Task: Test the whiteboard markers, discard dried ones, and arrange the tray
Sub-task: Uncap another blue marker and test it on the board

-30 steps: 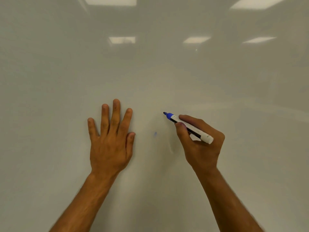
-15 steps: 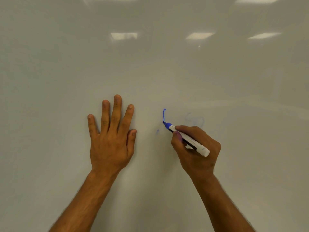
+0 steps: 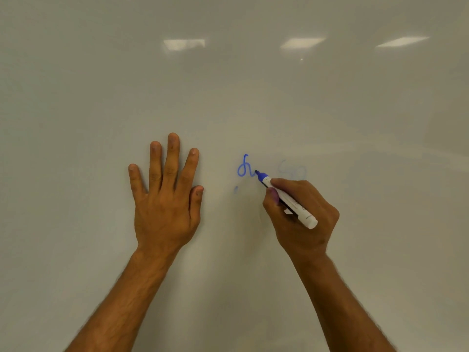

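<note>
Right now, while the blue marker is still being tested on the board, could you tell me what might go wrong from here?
The right hand sits just below the fresh blue squiggle; sliding left could smear it. The faint pale scribble nearby might be mistaken for this marker's output, so a good pen could be discarded. The left hand lies flat on the whiteboard, close enough that a longer stroke could mark its thumb.

1. The left hand [image 3: 166, 199] lies flat on the whiteboard [image 3: 253, 102].
2. To its right, the right hand [image 3: 302, 214] holds the marker [image 3: 286, 199], tip touching the scribble [image 3: 245, 167] between the two hands.
</note>
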A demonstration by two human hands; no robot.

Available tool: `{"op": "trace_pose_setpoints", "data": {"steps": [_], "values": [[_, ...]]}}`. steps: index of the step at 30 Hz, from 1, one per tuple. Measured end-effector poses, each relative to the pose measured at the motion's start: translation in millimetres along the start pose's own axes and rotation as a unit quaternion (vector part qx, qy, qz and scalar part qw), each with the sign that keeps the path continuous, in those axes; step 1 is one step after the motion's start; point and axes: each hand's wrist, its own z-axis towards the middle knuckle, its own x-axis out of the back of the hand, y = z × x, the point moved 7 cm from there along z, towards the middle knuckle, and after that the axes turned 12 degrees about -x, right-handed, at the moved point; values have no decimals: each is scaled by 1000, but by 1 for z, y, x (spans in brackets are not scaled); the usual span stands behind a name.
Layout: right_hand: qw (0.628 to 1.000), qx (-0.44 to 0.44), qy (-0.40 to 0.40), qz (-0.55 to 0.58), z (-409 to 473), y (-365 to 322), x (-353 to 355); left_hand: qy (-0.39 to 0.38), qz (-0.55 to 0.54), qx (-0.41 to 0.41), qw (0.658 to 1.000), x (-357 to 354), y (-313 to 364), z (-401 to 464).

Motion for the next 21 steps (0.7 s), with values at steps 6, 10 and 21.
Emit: {"op": "trace_pose_setpoints", "data": {"steps": [6, 10, 21], "values": [[999, 38, -8, 0, -1, -4, -4, -1, -1, 0, 1000, -1, 0, -1], [1000, 13, -23, 3, -18, 3, -2, -5, -7, 4, 1000, -1, 0, -1], [999, -37, -24, -1, -19, 9, 5, 57, -24, 8, 998, 3, -1, -5]]}}
